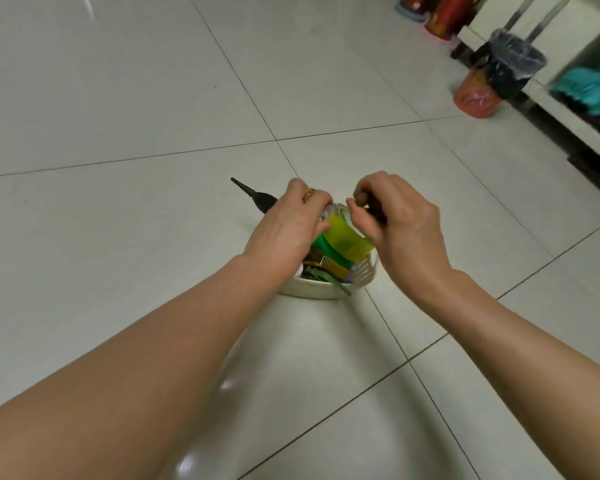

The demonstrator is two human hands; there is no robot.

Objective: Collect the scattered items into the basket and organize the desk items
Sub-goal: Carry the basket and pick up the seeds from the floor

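Note:
A small white basket (pixel 326 292) stands on the tiled floor and holds several items, among them gold and green pieces. Both hands are over its far side. My left hand (pixel 288 226) curls around the clear end of a yellow-green item (pixel 347 240) that lies across the top of the basket. My right hand (pixel 402 220) is pinched on a small dark item (pixel 364 199) just above the basket's far rim, and its lower fingers touch the yellow-green item. A black pointed tool (pixel 257 197) lies on the floor behind my left hand, partly hidden by it.
At the far right a bin with a dark bag (pixel 510 67) and an orange-red container (pixel 475 98) stand by a white furniture base (pixel 568 116). Teal cloth (pixel 593 91) lies on it. Red cylinders (pixel 444 19) stand at the top.

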